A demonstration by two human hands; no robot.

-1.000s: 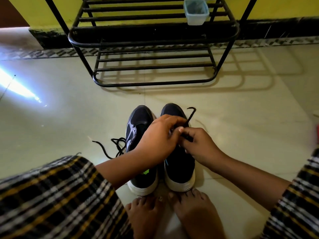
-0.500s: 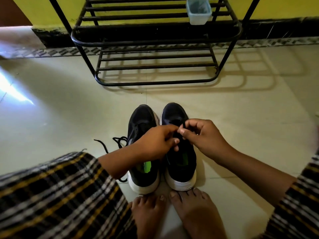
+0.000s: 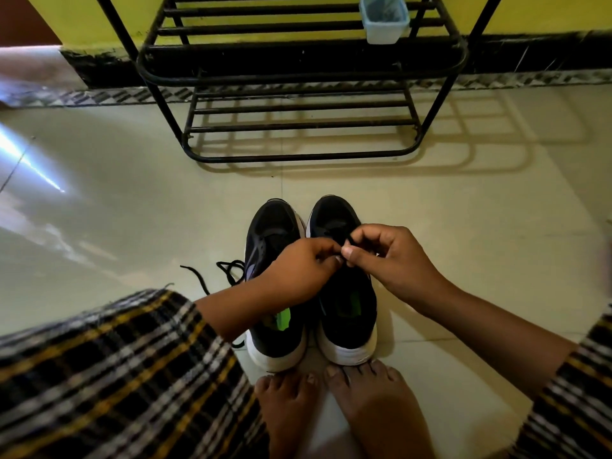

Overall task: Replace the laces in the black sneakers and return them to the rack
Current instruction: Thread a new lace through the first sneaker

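Head view: a black lace is pinched between the thumb and curled fingers of the right hand, directly over the tongue area of the right-side black sneaker. The left hand is brought up against the right one, its fingertips curled and meeting the same lace at the pinch point, so both hands are closed on the lace just above the shoe. Immediately left of the grip, the left-side black sneaker is set touching its partner, toes pointed away from the person, both standing upright on the pale tiled floor. Further left of the grip, a loose black lace is seen trailing on the floor beside that sneaker. Below the grip, two bare feet are placed against the white heels of the sneakers, and checked cloth is draped over the knees on either side. Well beyond the grip, a black metal rack is stood against a yellow wall, with a small pale-blue container resting on an upper shelf.
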